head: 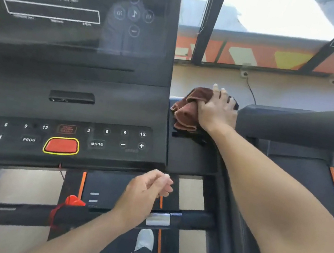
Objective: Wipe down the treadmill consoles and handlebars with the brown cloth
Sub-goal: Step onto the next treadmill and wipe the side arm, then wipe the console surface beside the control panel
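Observation:
A black treadmill console (68, 86) fills the left of the view, with a dark screen above and a button panel with a red stop button (61, 145) below. My right hand (216, 110) presses the bunched brown cloth (186, 109) onto the black side tray (189, 157) at the console's right edge, fingers curled over the cloth. My left hand (146, 194) hovers below the console's front edge with loosely curled fingers, holding nothing. A black handlebar (189, 220) with silver sensor plates runs across beneath it.
A second treadmill's thick black arm (306, 128) reaches in from the right, close to my right hand. A red safety clip (73, 201) hangs on the handlebar. Windows and a wall with power cords (250, 89) stand behind. My shoes (145, 239) are on the belt below.

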